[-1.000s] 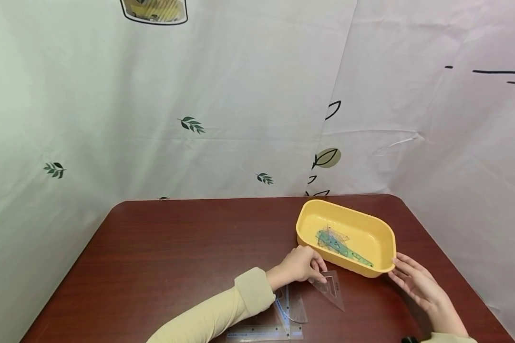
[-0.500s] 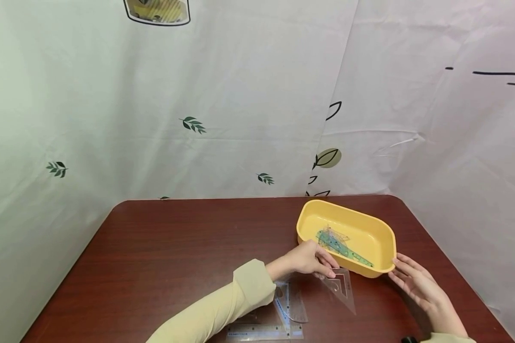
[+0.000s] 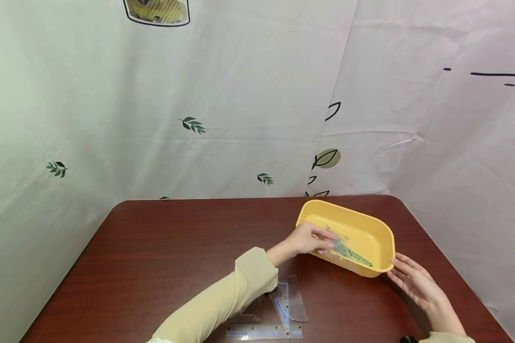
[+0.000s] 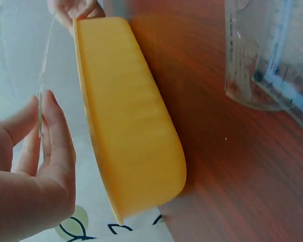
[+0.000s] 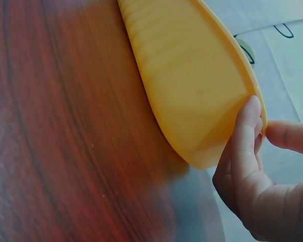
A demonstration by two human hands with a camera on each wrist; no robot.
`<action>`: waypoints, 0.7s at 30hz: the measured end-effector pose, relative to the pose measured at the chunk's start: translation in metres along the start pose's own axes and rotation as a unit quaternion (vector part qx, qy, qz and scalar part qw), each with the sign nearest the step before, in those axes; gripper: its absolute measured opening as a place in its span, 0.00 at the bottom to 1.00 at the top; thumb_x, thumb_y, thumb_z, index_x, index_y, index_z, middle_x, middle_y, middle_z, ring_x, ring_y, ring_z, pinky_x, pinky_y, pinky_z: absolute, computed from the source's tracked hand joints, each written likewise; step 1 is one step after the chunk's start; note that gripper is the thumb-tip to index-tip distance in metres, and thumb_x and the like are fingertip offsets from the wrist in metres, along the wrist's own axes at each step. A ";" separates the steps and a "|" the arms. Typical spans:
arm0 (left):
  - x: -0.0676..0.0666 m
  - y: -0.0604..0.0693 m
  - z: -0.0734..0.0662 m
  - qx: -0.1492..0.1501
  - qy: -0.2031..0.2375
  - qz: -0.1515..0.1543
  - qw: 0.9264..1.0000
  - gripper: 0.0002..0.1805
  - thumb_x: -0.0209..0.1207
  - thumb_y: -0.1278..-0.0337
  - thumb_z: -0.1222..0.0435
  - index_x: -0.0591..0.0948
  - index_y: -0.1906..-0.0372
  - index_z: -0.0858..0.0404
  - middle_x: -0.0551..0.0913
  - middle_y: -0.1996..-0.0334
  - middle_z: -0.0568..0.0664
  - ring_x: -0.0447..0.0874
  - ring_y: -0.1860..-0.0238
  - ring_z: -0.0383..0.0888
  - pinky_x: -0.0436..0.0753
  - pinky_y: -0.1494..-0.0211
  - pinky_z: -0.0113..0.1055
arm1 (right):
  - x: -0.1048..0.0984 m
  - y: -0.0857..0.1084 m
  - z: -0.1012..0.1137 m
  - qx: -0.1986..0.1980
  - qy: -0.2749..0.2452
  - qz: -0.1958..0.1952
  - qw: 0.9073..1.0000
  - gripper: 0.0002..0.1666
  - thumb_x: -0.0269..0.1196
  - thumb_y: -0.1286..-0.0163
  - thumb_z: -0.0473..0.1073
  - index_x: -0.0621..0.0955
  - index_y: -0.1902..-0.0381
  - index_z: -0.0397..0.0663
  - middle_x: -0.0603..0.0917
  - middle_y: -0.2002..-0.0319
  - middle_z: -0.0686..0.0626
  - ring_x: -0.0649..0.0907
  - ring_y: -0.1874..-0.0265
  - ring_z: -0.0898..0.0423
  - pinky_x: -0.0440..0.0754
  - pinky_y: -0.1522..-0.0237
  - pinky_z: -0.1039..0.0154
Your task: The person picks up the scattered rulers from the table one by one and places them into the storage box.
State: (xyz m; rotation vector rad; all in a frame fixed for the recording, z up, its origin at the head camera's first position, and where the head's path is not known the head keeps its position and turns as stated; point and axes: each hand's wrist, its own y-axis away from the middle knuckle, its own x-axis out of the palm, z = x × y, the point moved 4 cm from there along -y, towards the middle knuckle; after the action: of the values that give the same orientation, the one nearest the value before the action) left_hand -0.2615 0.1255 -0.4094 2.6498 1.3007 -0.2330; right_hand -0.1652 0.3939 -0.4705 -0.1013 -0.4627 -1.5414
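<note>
My left hand is above the near left rim of a yellow plastic basin. Between thumb and fingers it pinches a clear set square, seen edge-on in the left wrist view and faint in the head view. Inside the basin lie green and clear drawing templates, partly hidden by that hand. At the basin's right end, my right hand holds the rim, with the thumb at the edge and fingers against the outer wall.
Near the table's front edge lie a clear ruler, a clear protractor and other transparent pieces, partly under the left sleeve. Pale patterned cloth hangs behind the brown table.
My left hand has carried the set square up and away from me, from beside the basin to over its near rim. The right hand stays at the basin's end.
</note>
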 end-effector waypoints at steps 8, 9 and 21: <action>-0.014 -0.012 -0.002 -0.058 0.013 -0.110 0.992 0.10 0.64 0.45 0.73 0.87 0.58 0.68 0.88 0.66 0.58 0.87 0.74 0.45 0.86 0.65 0.34 | 0.002 0.001 0.000 -0.003 -0.005 -0.009 1.000 0.16 0.48 0.24 0.35 0.80 0.62 0.60 0.82 0.63 0.57 0.83 0.63 0.64 0.83 0.59 0.71; -0.015 -0.013 -0.002 -0.061 0.012 -0.120 0.991 0.10 0.63 0.45 0.73 0.87 0.58 0.68 0.88 0.66 0.58 0.87 0.74 0.45 0.86 0.64 0.35 | 0.002 0.001 0.000 -0.002 -0.004 -0.011 1.000 0.16 0.48 0.24 0.35 0.80 0.62 0.60 0.82 0.63 0.57 0.83 0.63 0.64 0.83 0.59 0.71; -0.014 -0.026 0.000 -0.058 -0.082 -0.164 0.981 0.13 0.63 0.49 0.75 0.87 0.56 0.65 0.88 0.65 0.50 0.81 0.73 0.34 0.78 0.72 0.23 | 0.002 0.001 0.000 -0.009 -0.015 -0.001 1.000 0.16 0.48 0.24 0.35 0.81 0.62 0.59 0.82 0.63 0.57 0.83 0.63 0.64 0.83 0.58 0.71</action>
State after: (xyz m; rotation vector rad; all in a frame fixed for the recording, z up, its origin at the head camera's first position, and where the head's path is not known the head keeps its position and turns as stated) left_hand -0.2906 0.1304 -0.4089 2.2565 1.6320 -0.3987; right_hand -0.1641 0.3919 -0.4700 -0.1375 -0.4722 -1.5472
